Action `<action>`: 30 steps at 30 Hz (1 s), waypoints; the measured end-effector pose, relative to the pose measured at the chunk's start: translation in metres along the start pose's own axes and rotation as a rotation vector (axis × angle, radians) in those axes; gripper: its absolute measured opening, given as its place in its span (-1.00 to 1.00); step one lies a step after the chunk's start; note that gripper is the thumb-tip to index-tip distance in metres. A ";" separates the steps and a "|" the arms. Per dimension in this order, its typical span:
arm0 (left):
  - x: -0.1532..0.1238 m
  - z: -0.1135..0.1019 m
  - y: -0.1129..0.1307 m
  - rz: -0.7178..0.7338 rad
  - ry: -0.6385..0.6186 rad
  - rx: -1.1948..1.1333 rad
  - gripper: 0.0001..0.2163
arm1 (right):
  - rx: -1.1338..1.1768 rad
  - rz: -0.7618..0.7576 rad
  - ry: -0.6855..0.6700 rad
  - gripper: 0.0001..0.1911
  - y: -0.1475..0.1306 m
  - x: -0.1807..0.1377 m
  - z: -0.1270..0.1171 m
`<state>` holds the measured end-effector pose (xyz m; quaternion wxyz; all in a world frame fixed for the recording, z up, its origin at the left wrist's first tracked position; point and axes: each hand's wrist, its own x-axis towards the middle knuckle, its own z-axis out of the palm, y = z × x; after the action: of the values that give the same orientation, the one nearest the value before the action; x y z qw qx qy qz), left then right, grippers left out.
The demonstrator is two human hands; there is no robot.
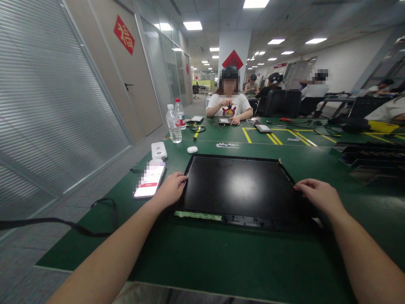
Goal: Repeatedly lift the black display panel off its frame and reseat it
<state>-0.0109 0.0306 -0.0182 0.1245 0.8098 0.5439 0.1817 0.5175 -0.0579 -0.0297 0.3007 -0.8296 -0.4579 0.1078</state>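
Observation:
A black flat screen panel (pixel 234 185) lies face up on the green table, a bright reflection on its surface. Along its near edge runs a green circuit strip (pixel 198 215). My left hand (pixel 172 188) grips the panel's left edge, fingers closed on the frame. At the right edge, my right hand (pixel 319 194) pinches the frame between thumb and fingers. Just left of my left hand lies a phone (pixel 149 181) with a lit screen. Beyond the panel sits a small white earbud case (pixel 192 150).
Two plastic bottles (pixel 174 124) and a white power bank (pixel 158 150) stand at the left. Across the table (pixel 221 261), a person (pixel 229 101) works on a small device (pixel 224 121). Dark panels (pixel 373 156) are stacked at right. A black strap (pixel 63 223) hangs at left.

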 end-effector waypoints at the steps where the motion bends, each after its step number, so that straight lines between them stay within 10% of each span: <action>1: 0.000 0.000 0.000 -0.003 0.000 0.004 -0.55 | 0.000 0.003 -0.005 -0.78 0.000 0.000 0.000; 30: 0.005 -0.001 -0.011 -0.105 0.018 -0.055 -0.58 | -0.001 -0.048 -0.005 -0.72 0.007 0.005 0.001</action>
<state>-0.0186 0.0392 -0.0205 0.1509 0.7746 0.5817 0.1971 0.5247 -0.0567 -0.0342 0.3017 -0.8182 -0.4786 0.1022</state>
